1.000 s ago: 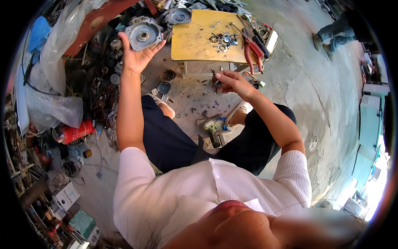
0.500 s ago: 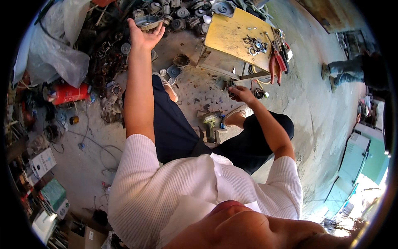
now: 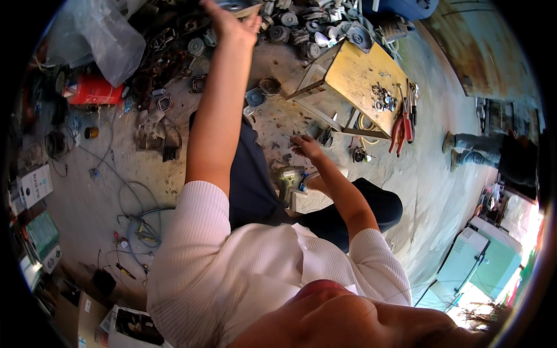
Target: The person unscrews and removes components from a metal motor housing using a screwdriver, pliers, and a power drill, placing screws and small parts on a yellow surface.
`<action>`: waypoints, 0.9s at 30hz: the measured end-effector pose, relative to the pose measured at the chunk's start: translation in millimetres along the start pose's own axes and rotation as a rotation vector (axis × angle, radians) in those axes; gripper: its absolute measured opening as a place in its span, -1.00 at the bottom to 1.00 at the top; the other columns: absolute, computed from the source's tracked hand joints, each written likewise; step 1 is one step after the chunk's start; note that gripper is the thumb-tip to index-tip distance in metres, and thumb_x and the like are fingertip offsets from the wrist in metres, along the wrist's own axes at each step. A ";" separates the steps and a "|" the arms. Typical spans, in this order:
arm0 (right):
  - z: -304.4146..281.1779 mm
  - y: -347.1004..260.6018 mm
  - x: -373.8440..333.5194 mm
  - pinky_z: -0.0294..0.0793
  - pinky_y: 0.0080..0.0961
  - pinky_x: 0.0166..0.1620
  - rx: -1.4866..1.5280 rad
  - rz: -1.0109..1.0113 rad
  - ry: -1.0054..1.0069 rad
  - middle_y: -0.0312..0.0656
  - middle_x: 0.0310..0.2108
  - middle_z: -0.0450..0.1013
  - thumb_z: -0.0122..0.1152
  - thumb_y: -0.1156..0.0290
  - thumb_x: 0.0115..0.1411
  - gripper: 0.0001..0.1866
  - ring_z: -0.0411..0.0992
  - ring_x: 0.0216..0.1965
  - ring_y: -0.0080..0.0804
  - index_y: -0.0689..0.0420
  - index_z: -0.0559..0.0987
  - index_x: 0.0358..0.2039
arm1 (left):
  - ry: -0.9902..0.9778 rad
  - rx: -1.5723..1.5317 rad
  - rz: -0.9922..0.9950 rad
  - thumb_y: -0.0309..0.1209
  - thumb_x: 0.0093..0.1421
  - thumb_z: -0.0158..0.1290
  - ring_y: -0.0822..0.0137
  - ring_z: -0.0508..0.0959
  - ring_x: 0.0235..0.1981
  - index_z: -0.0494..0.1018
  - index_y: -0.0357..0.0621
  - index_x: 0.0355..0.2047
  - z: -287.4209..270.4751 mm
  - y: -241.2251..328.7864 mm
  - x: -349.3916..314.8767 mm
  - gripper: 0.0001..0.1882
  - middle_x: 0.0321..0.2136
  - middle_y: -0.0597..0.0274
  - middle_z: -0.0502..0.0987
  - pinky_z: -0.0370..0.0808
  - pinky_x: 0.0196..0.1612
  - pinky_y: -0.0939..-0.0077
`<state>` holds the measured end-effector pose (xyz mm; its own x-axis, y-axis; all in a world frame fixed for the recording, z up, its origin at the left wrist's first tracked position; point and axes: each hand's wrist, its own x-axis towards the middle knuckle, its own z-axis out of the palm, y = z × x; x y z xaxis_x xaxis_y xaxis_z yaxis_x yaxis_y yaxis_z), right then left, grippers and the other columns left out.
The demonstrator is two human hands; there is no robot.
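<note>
Metal cover (image 3: 243, 7), held in the fingers of the left hand (image 3: 234, 29) — whether the right hand (image 3: 308, 147) grips anything, I cannot tell.

The person's left hand (image 3: 233, 28) holds a metal cover (image 3: 239, 6) at the view's top edge, while the right hand (image 3: 307, 147) hangs between a drill (image 3: 288, 178) and a yellow table (image 3: 355, 72).
</note>
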<state>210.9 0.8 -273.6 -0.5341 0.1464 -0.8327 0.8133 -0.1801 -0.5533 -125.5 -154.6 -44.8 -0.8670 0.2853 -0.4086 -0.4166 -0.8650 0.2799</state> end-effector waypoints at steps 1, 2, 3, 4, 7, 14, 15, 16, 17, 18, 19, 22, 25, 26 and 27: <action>8.3 -0.8 3.4 0.40 -0.64 -0.39 0.029 -0.011 0.002 -0.35 -0.34 0.53 0.24 0.05 0.21 -0.64 0.50 -0.40 -0.58 0.09 0.56 -0.21 | 0.055 0.053 -0.021 0.41 0.10 -0.14 0.01 0.37 0.16 0.14 0.15 0.28 2.7 -8.8 6.5 -0.11 0.19 0.18 0.31 0.21 0.23 0.12; 15.9 -0.7 8.1 0.40 -0.64 -0.39 0.059 -0.022 0.002 -0.34 -0.33 0.53 0.24 0.07 0.22 -0.65 0.50 -0.39 -0.58 0.09 0.56 -0.21 | 0.110 0.106 -0.042 0.52 0.08 -0.30 0.02 0.37 0.17 0.13 0.19 0.29 5.1 -16.3 13.7 -0.05 0.19 0.21 0.31 0.17 0.24 0.09; 22.0 0.3 11.5 0.40 -0.64 -0.41 0.073 -0.018 0.001 -0.34 -0.34 0.52 0.24 0.08 0.22 -0.66 0.50 -0.41 -0.57 0.10 0.56 -0.21 | 0.077 0.133 -0.036 0.50 0.09 -0.27 0.02 0.37 0.17 0.13 0.19 0.29 8.9 -24.9 6.7 -0.07 0.19 0.20 0.32 0.14 0.25 0.07; 27.8 2.2 13.9 0.39 -0.64 -0.43 0.086 -0.015 0.000 -0.33 -0.34 0.52 0.24 0.09 0.22 -0.66 0.49 -0.42 -0.57 0.10 0.55 -0.21 | 0.045 0.161 -0.029 0.48 0.10 -0.23 0.02 0.37 0.17 0.13 0.19 0.29 11.3 -30.9 -0.1 -0.09 0.19 0.19 0.32 0.11 0.27 0.05; 34.8 13.1 17.5 0.36 -0.63 -0.50 0.072 -0.018 -0.002 -0.32 -0.35 0.51 0.24 0.12 0.22 -0.68 0.48 -0.47 -0.56 0.11 0.55 -0.20 | -0.009 0.134 -0.187 0.46 0.11 -0.23 0.01 0.37 0.16 0.12 0.22 0.29 21.2 -40.2 2.4 -0.11 0.20 0.18 0.31 0.05 0.29 0.05; 23.9 49.8 26.4 0.29 -0.61 -0.61 0.129 0.069 -0.033 -0.27 -0.43 0.49 0.30 0.16 0.17 -0.67 0.48 -0.54 -0.52 0.14 0.54 -0.22 | 0.007 0.139 -0.210 0.49 0.07 -0.20 -0.04 0.34 0.22 -0.03 0.10 0.37 13.7 -52.6 20.3 0.03 0.26 0.06 0.24 0.00 0.35 0.00; 16.6 57.6 29.9 0.30 -0.60 -0.61 0.128 0.097 -0.035 -0.26 -0.44 0.49 0.30 0.17 0.17 -0.68 0.49 -0.53 -0.51 0.14 0.54 -0.22 | -0.036 0.152 -0.226 0.51 0.05 -0.19 -0.03 0.33 0.23 -0.03 0.09 0.38 12.4 -53.2 19.1 0.06 0.26 0.07 0.24 -0.01 0.35 0.01; 11.3 65.6 33.9 0.30 -0.59 -0.62 0.128 0.126 -0.037 -0.26 -0.45 0.48 0.30 0.18 0.17 -0.69 0.50 -0.52 -0.50 0.14 0.54 -0.22 | -0.059 0.164 -0.251 0.51 0.04 -0.18 -0.03 0.35 0.21 -0.01 0.11 0.36 8.4 -54.2 24.4 0.05 0.24 0.08 0.27 0.03 0.34 0.02; 10.6 69.3 34.0 0.32 -0.56 -0.63 0.160 0.138 0.002 -0.24 -0.47 0.47 0.31 0.22 0.16 -0.70 0.52 -0.52 -0.46 0.15 0.53 -0.23 | -0.024 0.162 -0.276 0.51 0.04 -0.18 -0.03 0.36 0.20 0.01 0.09 0.35 7.8 -54.6 30.0 0.05 0.23 0.08 0.28 0.05 0.32 0.01; 4.1 76.6 34.1 0.33 -0.55 -0.63 0.153 0.147 0.025 -0.23 -0.47 0.47 0.31 0.22 0.16 -0.71 0.52 -0.52 -0.46 0.15 0.53 -0.24 | 0.007 0.161 -0.311 0.51 0.04 -0.17 -0.03 0.37 0.18 0.04 0.07 0.34 11.6 -56.3 29.3 0.05 0.21 0.08 0.29 0.07 0.31 0.00; -2.8 83.9 33.6 0.34 -0.55 -0.63 0.148 0.157 0.049 -0.23 -0.48 0.47 0.31 0.23 0.16 -0.72 0.52 -0.52 -0.45 0.16 0.53 -0.26 | 0.016 0.165 -0.299 0.51 0.04 -0.17 -0.02 0.37 0.18 0.04 0.07 0.34 14.2 -58.5 27.4 0.04 0.20 0.08 0.30 0.09 0.30 0.00; -7.0 89.5 24.7 0.35 -0.53 -0.63 0.126 0.185 0.133 -0.24 -0.49 0.46 0.31 0.23 0.15 -0.73 0.51 -0.53 -0.44 0.16 0.52 -0.30 | 0.030 0.193 -0.277 0.50 0.05 -0.17 -0.02 0.38 0.16 0.05 0.07 0.33 24.1 -64.1 15.4 0.03 0.19 0.06 0.31 0.11 0.28 -0.02; -16.0 101.4 21.5 0.36 -0.53 -0.63 0.092 0.146 0.162 -0.26 -0.50 0.47 0.32 0.22 0.13 -0.73 0.52 -0.53 -0.45 0.14 0.52 -0.32 | -0.032 0.219 -0.286 0.50 0.06 -0.16 -0.02 0.35 0.18 0.04 0.08 0.33 25.3 -64.9 13.0 0.02 0.20 0.04 0.29 0.13 0.27 0.01; -24.4 107.1 21.8 0.36 -0.53 -0.63 0.089 0.125 0.176 -0.27 -0.50 0.47 0.32 0.21 0.13 -0.72 0.52 -0.52 -0.45 0.14 0.52 -0.31 | -0.073 0.217 -0.295 0.49 0.06 -0.17 -0.01 0.33 0.20 0.04 0.06 0.32 23.8 -65.6 12.9 0.02 0.20 0.03 0.28 0.14 0.27 0.05; -19.9 99.7 16.4 0.37 -0.55 -0.62 0.071 0.127 0.187 -0.27 -0.50 0.47 0.33 0.20 0.11 -0.71 0.52 -0.53 -0.46 0.14 0.53 -0.30 | -0.042 0.222 -0.293 0.49 0.07 -0.17 -0.01 0.33 0.19 0.05 0.03 0.32 19.4 -59.0 13.6 0.02 0.20 0.02 0.27 0.16 0.27 0.08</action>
<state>287.9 4.6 -342.0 -0.3706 0.2949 -0.8807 0.8495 -0.2757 -0.4498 -118.0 -91.8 -50.0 -0.7103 0.5283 -0.4651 -0.6944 -0.6343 0.3399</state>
